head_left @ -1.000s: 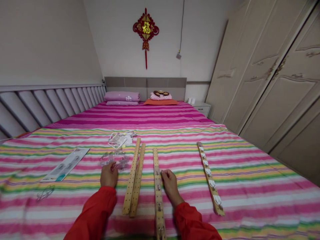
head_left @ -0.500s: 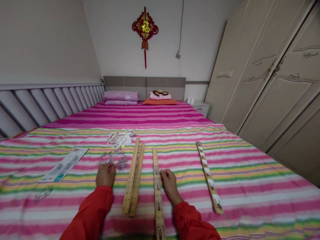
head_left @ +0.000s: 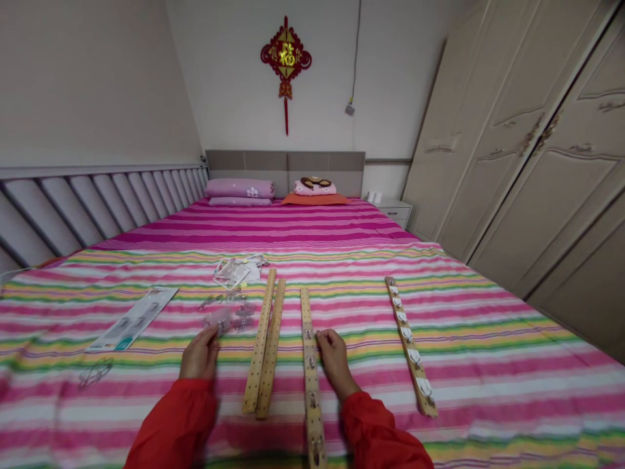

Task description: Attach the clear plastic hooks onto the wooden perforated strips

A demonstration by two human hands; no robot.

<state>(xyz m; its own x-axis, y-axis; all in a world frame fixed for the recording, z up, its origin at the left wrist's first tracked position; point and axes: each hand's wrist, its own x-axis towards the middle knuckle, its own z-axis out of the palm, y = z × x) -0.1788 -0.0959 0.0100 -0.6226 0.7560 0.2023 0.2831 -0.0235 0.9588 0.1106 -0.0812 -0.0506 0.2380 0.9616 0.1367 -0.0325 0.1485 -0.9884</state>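
My left hand rests on the striped bedspread with its fingers pinched on a clear plastic hook piece, one of a small pile of clear hooks. My right hand lies closed beside a perforated wooden strip that carries metal hooks, its fingertips pressed at the strip's right edge near a hook. Two bare wooden strips lie side by side between my hands. A fourth strip with white hooks lies to the right.
A white packaging card and an opened clear packet lie to the left and ahead. A wire hook sits at the far left. Pillows are at the headboard. Wardrobe doors line the right side.
My left hand has drawn back toward me, pulling a clear hook piece from the pile. My right hand has stayed at the middle strip.
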